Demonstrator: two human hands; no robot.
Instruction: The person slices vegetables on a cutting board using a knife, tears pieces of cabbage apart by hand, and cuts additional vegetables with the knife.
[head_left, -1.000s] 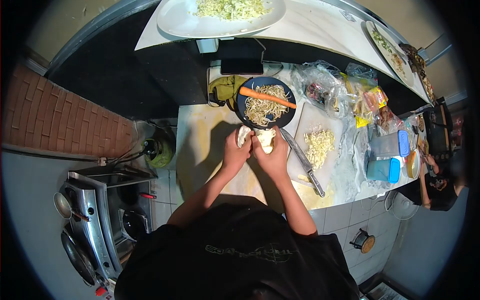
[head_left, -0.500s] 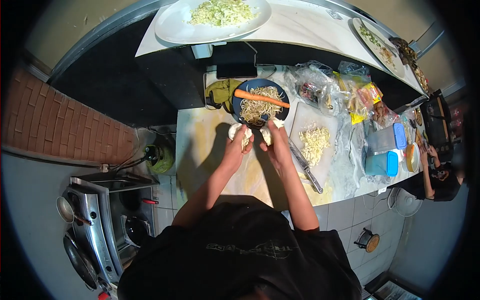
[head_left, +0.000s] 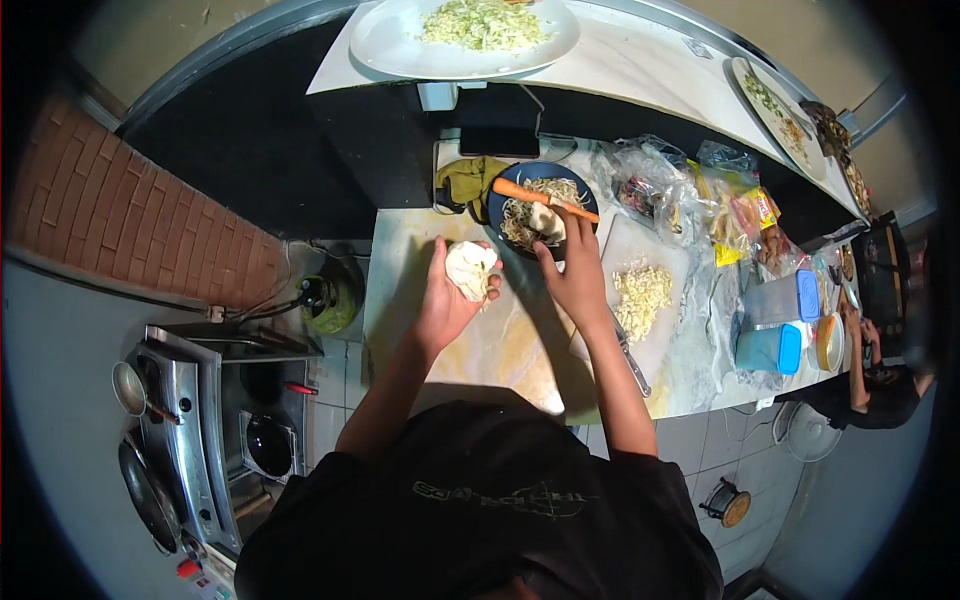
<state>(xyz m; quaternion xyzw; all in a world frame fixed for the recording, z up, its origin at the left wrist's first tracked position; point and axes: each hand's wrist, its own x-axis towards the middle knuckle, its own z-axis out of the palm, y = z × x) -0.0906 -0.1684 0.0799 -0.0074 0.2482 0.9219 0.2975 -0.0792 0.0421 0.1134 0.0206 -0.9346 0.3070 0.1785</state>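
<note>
My left hand holds a white, layered vegetable piece, palm up, over the marbled table. My right hand is over the front right of a dark blue plate, its fingers at a smaller pale piece on the bean sprouts. A carrot lies across the plate, just beyond those fingers. To the right, chopped pale bits lie on a white cutting board. A knife lies on the board, partly hidden by my right arm.
Plastic bags and blue-lidded containers stand at the right. A green cloth lies beside the plate. A raised counter holds a platter of shredded vegetable. Another person works at the far right.
My hands have moved apart. The right one has gone forward to the plate with the smaller piece; the left has turned palm up with the larger piece. The camera view has shifted slightly.
</note>
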